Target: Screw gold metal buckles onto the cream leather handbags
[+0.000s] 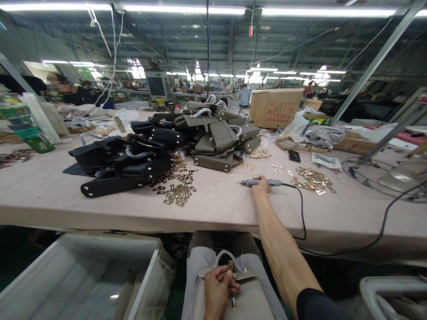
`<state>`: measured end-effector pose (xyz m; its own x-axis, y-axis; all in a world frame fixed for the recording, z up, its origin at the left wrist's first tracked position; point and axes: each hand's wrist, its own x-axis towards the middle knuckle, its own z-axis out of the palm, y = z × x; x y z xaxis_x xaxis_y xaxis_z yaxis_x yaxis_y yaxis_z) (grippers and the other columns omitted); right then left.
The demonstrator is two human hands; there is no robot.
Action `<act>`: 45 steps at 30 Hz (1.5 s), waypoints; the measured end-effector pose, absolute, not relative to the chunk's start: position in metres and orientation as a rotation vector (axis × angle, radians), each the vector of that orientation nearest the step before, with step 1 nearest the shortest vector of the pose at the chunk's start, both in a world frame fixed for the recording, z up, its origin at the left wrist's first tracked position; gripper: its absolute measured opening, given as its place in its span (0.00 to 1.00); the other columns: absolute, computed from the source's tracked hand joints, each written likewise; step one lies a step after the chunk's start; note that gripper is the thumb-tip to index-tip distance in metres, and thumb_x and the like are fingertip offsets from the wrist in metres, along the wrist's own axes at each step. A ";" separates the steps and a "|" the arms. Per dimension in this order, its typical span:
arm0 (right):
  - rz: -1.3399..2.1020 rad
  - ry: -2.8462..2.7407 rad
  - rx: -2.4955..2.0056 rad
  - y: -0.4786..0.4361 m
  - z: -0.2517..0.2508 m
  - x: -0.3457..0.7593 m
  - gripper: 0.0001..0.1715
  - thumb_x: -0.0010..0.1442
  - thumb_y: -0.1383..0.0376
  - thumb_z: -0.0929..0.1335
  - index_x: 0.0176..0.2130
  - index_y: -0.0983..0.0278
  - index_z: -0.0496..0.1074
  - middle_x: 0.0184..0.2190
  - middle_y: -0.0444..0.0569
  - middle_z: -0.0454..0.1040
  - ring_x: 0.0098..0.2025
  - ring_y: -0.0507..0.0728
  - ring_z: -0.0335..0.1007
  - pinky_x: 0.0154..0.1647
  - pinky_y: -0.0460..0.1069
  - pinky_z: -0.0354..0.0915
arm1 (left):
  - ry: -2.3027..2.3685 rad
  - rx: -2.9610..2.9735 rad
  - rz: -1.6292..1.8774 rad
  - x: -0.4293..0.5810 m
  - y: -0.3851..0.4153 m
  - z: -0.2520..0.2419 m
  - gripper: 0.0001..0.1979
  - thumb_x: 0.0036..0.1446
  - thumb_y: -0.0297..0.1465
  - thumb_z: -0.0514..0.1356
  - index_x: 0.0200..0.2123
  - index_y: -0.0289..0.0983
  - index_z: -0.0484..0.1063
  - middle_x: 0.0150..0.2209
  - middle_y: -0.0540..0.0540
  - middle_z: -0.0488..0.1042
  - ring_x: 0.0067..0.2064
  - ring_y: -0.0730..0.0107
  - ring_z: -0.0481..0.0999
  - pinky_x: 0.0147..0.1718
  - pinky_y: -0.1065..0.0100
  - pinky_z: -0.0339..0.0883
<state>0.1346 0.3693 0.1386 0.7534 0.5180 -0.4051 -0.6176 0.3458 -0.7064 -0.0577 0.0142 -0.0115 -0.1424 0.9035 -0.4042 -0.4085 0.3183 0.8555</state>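
A beige handbag (245,298) with a wrapped top handle lies on my lap. My left hand (218,286) is closed over its flap, pinching a small gold metal plate (230,266) between thumb and fingers. A second gold fitting (234,304) shows on the bag just below the fingers. Out on the table, my right hand (262,185) is wrapped round a grey corded electric screwdriver (274,182), whose tip points left. The tool lies level, at or just above the tabletop; its cord runs off to the right.
Black handbags (125,171) and olive handbags (216,133) are heaped on the table (213,209). Loose gold plates (180,193) lie before them, with more metal pieces (313,178) at right near a phone (294,156). A white bin (150,278) stands at lower left; a carton (275,108) is behind.
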 end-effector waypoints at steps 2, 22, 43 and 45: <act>0.741 0.115 -0.974 0.369 0.139 0.134 0.11 0.62 0.72 0.70 0.33 0.64 0.62 0.24 0.37 0.66 0.23 0.47 0.65 0.23 0.42 0.67 | 1.232 0.529 1.238 -0.058 0.014 -0.009 0.34 0.37 0.51 0.75 0.37 0.27 0.78 0.27 0.34 0.82 0.20 0.62 0.80 0.18 0.70 0.70; 0.696 0.160 -0.975 0.370 0.139 0.134 0.20 0.47 0.75 0.67 0.33 0.57 0.53 0.21 0.36 0.65 0.20 0.52 0.67 0.16 0.46 0.68 | 1.227 0.537 1.239 -0.058 0.015 -0.010 0.33 0.37 0.51 0.75 0.36 0.27 0.78 0.26 0.35 0.82 0.20 0.61 0.80 0.18 0.70 0.70; 0.715 0.111 -0.998 0.368 0.135 0.134 0.17 0.51 0.74 0.68 0.33 0.59 0.55 0.22 0.36 0.66 0.20 0.50 0.65 0.18 0.44 0.67 | 1.237 0.521 1.227 -0.061 0.012 -0.004 0.34 0.36 0.52 0.75 0.35 0.27 0.78 0.27 0.34 0.82 0.20 0.63 0.80 0.16 0.71 0.68; 0.708 0.115 -0.991 0.369 0.134 0.134 0.18 0.51 0.74 0.68 0.33 0.58 0.55 0.22 0.36 0.66 0.21 0.50 0.66 0.17 0.44 0.67 | 1.232 0.536 1.215 -0.062 0.012 -0.001 0.33 0.37 0.51 0.75 0.35 0.27 0.78 0.27 0.34 0.82 0.20 0.63 0.80 0.17 0.72 0.69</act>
